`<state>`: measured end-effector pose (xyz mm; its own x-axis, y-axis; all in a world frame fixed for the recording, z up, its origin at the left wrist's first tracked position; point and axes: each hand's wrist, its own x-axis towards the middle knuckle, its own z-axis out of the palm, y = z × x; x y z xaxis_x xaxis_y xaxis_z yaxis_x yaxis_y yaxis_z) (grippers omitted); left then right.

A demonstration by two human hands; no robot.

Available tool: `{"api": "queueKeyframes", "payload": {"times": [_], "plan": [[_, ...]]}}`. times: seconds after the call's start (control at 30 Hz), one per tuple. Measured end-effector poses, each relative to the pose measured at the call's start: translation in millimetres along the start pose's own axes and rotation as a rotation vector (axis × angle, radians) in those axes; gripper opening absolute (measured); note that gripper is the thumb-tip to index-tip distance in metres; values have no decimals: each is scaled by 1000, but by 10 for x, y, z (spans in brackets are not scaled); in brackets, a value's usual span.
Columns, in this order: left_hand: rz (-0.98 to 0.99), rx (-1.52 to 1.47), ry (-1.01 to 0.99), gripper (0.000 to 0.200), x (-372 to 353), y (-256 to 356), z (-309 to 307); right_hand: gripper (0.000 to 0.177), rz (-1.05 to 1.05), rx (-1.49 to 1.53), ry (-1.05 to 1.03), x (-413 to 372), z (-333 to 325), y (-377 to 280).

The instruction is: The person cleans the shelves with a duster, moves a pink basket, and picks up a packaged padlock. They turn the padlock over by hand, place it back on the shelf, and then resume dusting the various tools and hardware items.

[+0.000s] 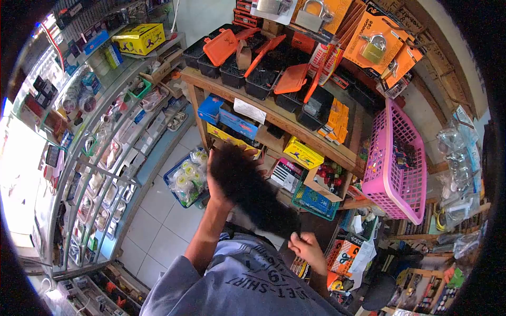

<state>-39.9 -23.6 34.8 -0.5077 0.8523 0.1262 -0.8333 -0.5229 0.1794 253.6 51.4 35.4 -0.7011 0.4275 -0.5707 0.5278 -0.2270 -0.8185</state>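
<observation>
A black fluffy duster (pixel 253 189) lies slantwise in front of my body, between my two hands. Its far, bushy end rests in my left hand (pixel 217 185), whose palm and fingers are partly hidden behind the dark fibres. Some fingertips show past the right side of the fluff. My right hand (pixel 307 250) is closed around the narrow near end, by the side of my grey shirt; the fingers cover the handle there. The duster is held in the air, above the tiled floor and in front of the wooden shelf (pixel 253 96).
Black bins (pixel 261 84) with orange lids line the shelf top. A pink basket (pixel 387 174) stands to the right. Below are a blue basket (pixel 176 192) of wrapped goods and a yellow box (pixel 303 152). A glass display case (pixel 97 168) curves along the left.
</observation>
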Motion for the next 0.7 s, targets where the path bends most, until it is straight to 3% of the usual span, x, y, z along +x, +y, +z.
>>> {"api": "queueKeyframes", "payload": {"times": [0.03,0.1,0.13,0.2,0.27,0.33,0.4,0.47,0.53,0.6,0.67,0.7], "plan": [[0,-1,3,74,6,-5,48,46,4,0,-1,1,10,14],[43,-125,332,76,35,-38,114,45,-23,-67,-59,18,24,55],[43,-125,331,76,38,-34,27,45,-41,-100,-87,29,28,59],[-26,-55,-154,72,46,-16,-107,45,-2,-124,-121,30,37,23],[39,103,-122,71,-9,-32,-11,45,-73,29,8,48,28,8],[54,56,401,71,14,-29,96,45,-9,2,-42,18,7,-21],[48,-84,322,72,43,-52,-74,46,101,-49,-138,3,-18,-61],[-23,-12,-191,68,36,-49,-225,47,92,2,-87,4,-35,-69],[-52,12,-114,67,11,-15,-56,47,87,96,5,-10,-45,-69],[18,-30,377,70,23,-48,154,47,93,84,30,-12,-43,-78],[25,-117,304,69,31,-33,-44,45,92,-41,-124,-2,-57,-19],[-20,-63,125,67,30,-12,-43,45,57,-86,-68,-11,-43,-23]]}}
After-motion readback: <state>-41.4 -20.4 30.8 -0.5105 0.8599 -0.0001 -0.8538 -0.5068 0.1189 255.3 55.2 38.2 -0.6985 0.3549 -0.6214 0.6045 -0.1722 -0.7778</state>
